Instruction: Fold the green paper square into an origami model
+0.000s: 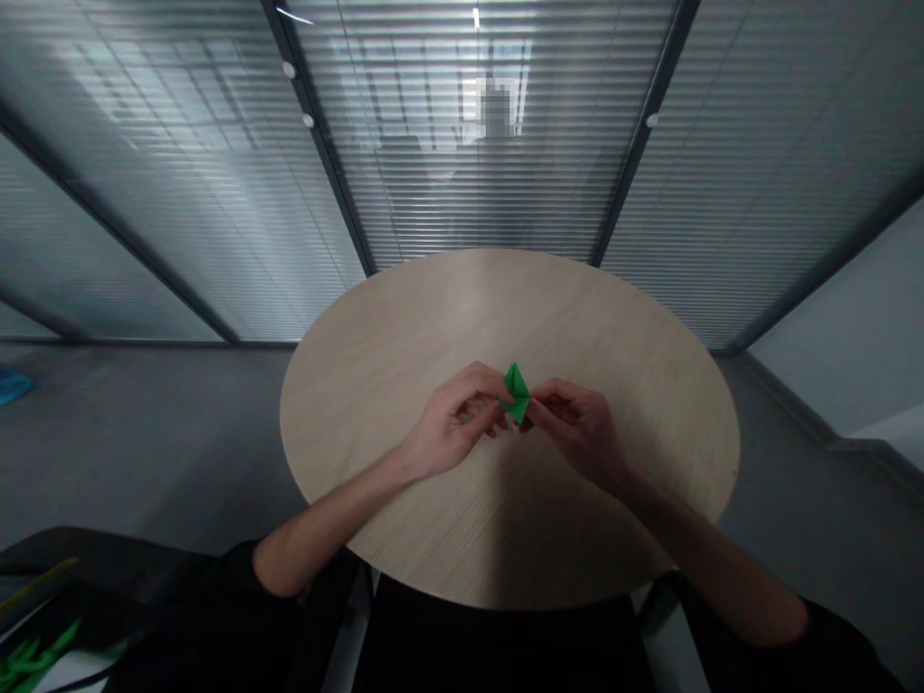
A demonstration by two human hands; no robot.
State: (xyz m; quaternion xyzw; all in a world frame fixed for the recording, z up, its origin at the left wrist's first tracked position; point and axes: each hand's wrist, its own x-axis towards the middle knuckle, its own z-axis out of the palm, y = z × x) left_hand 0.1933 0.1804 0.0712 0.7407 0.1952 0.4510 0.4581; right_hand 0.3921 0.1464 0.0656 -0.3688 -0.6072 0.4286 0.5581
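A small piece of folded green paper is held above the middle of the round table. It has a pointed, diamond-like outline with a crease or slit down its upper part. My left hand pinches its left edge between thumb and fingers. From the other side, my right hand grips the right corner with thumb and forefinger. The fingertips cover both side corners of the paper.
The round wooden table stands before a glass wall with blinds. A blurred figure shows behind the glass. Bright green items lie at the lower left, and a blue object is on the floor at far left.
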